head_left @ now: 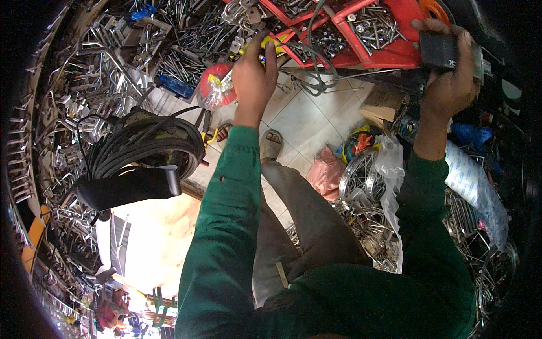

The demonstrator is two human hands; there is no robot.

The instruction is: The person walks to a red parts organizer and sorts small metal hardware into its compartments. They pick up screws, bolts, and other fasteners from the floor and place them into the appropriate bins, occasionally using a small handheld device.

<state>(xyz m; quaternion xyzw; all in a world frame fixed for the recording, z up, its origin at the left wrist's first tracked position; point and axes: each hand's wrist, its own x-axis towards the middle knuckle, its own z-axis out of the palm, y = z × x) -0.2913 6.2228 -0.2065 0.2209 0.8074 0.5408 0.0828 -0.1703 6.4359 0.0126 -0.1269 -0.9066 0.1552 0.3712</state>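
Note:
My left hand [255, 85] reaches up at the top middle, its fingers bent around a yellow item [276, 43] with dark parts. Its kind is mostly hidden by the fingers. A grey cable [322, 86] loops just right of that item. At the upper right my right hand [451, 93] grips a flat black box [438, 51] with light printing, its thumb and fingers along the edges. Close to my left wrist hangs a red roll in clear plastic wrap [217, 85].
Red bins [389, 60] of bolts stand between my hands. Loose metal rods [197, 39] pile at the upper left. A coil of black hose [141, 144] lies left of my arm. On the tiled floor [299, 116] sit a pink bag [326, 172], a cardboard box [384, 104] and wire rings [361, 175].

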